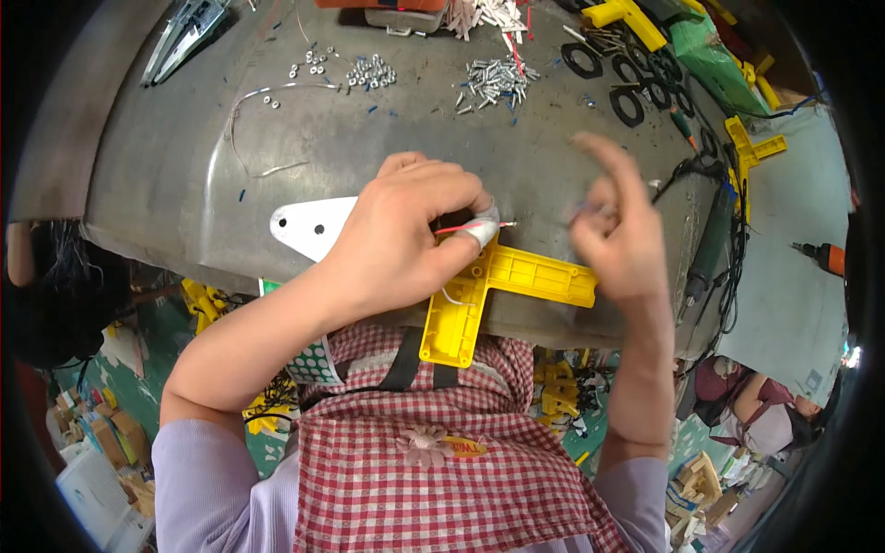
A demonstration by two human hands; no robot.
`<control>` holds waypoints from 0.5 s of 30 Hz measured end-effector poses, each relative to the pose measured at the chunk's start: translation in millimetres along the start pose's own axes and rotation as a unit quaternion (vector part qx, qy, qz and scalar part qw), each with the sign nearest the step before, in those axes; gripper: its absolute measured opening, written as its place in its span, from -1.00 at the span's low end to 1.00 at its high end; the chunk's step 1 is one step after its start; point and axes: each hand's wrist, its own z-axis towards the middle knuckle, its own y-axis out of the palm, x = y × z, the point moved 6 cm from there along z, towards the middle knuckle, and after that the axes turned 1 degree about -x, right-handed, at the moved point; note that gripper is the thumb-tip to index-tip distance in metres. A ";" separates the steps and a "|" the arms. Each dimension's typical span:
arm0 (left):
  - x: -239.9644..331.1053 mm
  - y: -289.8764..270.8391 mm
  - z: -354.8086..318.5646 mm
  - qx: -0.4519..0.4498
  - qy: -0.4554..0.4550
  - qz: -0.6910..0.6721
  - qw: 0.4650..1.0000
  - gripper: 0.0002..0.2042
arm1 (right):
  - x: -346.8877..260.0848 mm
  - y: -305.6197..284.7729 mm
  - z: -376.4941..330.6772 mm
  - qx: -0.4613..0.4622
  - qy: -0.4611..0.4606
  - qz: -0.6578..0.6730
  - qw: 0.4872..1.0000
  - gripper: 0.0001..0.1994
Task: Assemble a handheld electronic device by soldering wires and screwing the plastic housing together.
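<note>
1. Head view: the left hand [415, 217] is over the desk [309, 138], just above centre. Its fingers are pinched narrow on a red wire [452, 228], whose bare, silvery tip points to 3 o'clock; the thumb has a white covering.
2. Head view: a yellow housing [530, 270] lies at 4 o'clock from the left hand, its ribbed hollow side up. One arm reaches toward 3 o'clock, another toward 6 o'clock, beyond the desk's near edge. A white wire [451, 297] curves within it. Whether the left hand also touches the housing, I cannot tell.
3. Head view: the right hand [622, 226], blurred, is at 3 o'clock from the left. Its index finger is stretched out, the others curled; I cannot tell whether they hold anything.
4. Head view, also from the left hand: a white plate [302, 235] with dark holes lies at 9 o'clock, partly covered by hand and forearm; silvery nuts [371, 72] at 11; screws [495, 85] at 1; black rings [630, 121] at 2.
</note>
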 end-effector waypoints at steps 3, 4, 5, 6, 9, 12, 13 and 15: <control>0.8 1.0 -1.5 -0.012 -0.001 0.016 1.000 -0.88 | -25.4 23.2 -11.4 -0.082 -0.087 0.035 0.992 -0.85; 1.4 1.9 -2.1 -0.013 -0.001 0.016 1.000 -0.88 | -24.2 25.9 -10.9 -0.082 -0.086 0.036 0.992 -0.85; 3.3 1.5 -2.6 0.001 0.007 0.038 0.999 -0.87 | -24.2 29.5 -10.2 -0.080 -0.112 0.020 0.990 -0.85; 5.2 0.7 -3.7 0.016 0.015 0.060 0.998 -0.85 | -25.7 32.0 -10.6 -0.078 -0.138 0.005 0.987 -0.86; 19.9 1.3 -8.4 0.037 0.103 0.175 0.978 -0.82 | -22.9 35.1 -9.1 -0.095 -0.095 0.044 0.990 -0.90; 12.6 -5.5 -4.2 0.070 0.050 0.121 0.989 -0.84 | -2.8 37.0 -1.9 -0.040 0.013 0.317 0.947 -0.88; 10.8 -5.6 -4.4 0.070 0.049 0.122 0.989 -0.84 | -1.7 37.1 -0.2 -0.041 0.013 0.318 0.947 -0.88; -2.7 -6.5 -5.9 0.076 -0.028 0.032 0.996 -0.86 | 0.3 35.8 2.0 -0.054 -0.007 0.256 0.965 -0.85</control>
